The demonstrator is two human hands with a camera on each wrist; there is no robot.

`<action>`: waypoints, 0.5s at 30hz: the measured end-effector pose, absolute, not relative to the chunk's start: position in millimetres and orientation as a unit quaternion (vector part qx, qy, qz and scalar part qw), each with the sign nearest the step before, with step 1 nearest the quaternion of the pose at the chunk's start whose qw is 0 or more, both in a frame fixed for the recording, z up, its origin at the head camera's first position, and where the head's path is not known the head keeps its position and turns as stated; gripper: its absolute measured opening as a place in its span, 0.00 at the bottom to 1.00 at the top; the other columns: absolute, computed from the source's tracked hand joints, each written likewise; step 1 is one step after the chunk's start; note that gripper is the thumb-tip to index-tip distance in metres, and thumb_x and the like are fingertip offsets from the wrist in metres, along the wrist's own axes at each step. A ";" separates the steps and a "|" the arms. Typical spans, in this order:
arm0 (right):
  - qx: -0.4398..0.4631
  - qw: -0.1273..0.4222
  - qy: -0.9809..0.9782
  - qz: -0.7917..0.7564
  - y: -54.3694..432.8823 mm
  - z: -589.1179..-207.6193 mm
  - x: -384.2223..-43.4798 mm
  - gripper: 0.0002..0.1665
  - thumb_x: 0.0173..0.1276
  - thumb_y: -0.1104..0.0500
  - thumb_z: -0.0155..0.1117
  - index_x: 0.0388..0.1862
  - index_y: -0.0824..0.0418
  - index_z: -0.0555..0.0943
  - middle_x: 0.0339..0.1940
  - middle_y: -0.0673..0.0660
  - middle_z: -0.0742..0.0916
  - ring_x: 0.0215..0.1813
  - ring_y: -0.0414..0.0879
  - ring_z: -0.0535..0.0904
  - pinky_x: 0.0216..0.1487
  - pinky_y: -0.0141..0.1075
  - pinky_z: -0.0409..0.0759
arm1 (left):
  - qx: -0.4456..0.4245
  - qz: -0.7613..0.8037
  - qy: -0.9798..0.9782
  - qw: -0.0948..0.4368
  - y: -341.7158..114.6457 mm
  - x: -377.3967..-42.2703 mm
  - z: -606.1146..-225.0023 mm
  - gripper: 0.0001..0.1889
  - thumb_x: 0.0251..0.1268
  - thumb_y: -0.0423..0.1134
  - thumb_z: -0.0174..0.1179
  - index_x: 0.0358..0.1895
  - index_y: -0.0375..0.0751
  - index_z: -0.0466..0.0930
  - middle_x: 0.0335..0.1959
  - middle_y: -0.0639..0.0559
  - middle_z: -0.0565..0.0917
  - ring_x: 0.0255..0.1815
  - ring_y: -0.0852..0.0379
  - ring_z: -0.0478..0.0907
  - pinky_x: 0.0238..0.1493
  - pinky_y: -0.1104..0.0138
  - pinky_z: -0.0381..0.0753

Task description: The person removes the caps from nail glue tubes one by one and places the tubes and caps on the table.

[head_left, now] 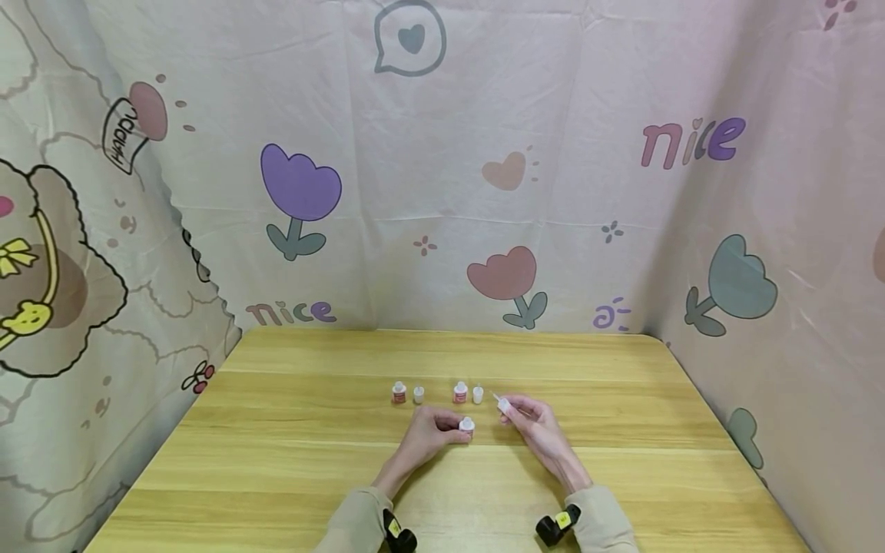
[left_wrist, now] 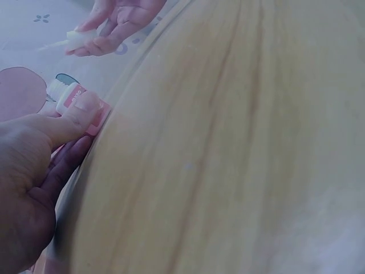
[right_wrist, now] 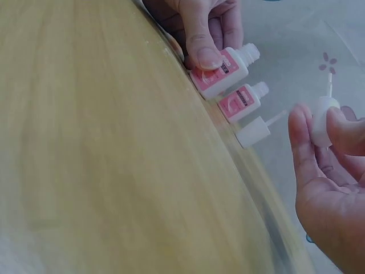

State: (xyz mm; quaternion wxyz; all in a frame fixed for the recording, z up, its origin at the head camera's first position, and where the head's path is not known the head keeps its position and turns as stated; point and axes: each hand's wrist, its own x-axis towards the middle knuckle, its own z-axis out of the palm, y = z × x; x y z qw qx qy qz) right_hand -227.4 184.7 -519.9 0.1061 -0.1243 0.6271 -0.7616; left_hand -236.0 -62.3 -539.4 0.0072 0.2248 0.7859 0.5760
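My left hand (head_left: 430,439) grips a small white bottle with a pink label (right_wrist: 219,74) between thumb and fingers, upright on the table. Its threaded neck is bare of a cap. To the right, my right hand (head_left: 538,430) pinches a white brush cap (right_wrist: 323,123), its thin brush pointing up and away from the palm, apart from the bottle. Just beyond the hands stand a second uncapped pink-labelled bottle (head_left: 460,392) and a white brush cap (head_left: 478,395) beside it, brush upward. Farther left are another open bottle (head_left: 399,393) and its neighbouring cap (head_left: 419,395).
The wood-grain table (head_left: 290,430) holds the bottles and caps in a row across its middle. A printed curtain (head_left: 429,192) hangs behind the table's far edge and along both sides. Black wrist cameras (head_left: 557,527) sit at the sleeves.
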 end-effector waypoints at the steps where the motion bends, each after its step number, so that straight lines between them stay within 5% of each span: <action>1: -0.128 0.106 0.625 -0.763 185.7 -519.9 -227.3 0.29 0.76 0.65 0.57 0.65 0.86 0.63 0.48 0.53 0.85 0.45 0.38 0.83 0.56 0.29 0.82 | 0.227 0.576 0.785 0.006 -62.2 -236.2 -539.9 0.10 0.53 0.35 0.75 0.39 0.37 0.90 0.33 0.43 0.91 0.31 0.69 0.86 0.36 0.73 0.85; 15: -0.067 0.083 0.647 -0.755 195.5 -516.9 -230.6 0.24 0.70 0.69 0.63 0.61 0.80 0.73 0.42 0.46 0.88 0.48 0.39 0.83 0.54 0.29 0.82 | 0.221 0.580 0.784 -0.010 -54.3 -234.1 -539.2 0.08 0.53 0.34 0.75 0.37 0.37 0.91 0.33 0.42 0.91 0.32 0.60 0.88 0.36 0.74 0.84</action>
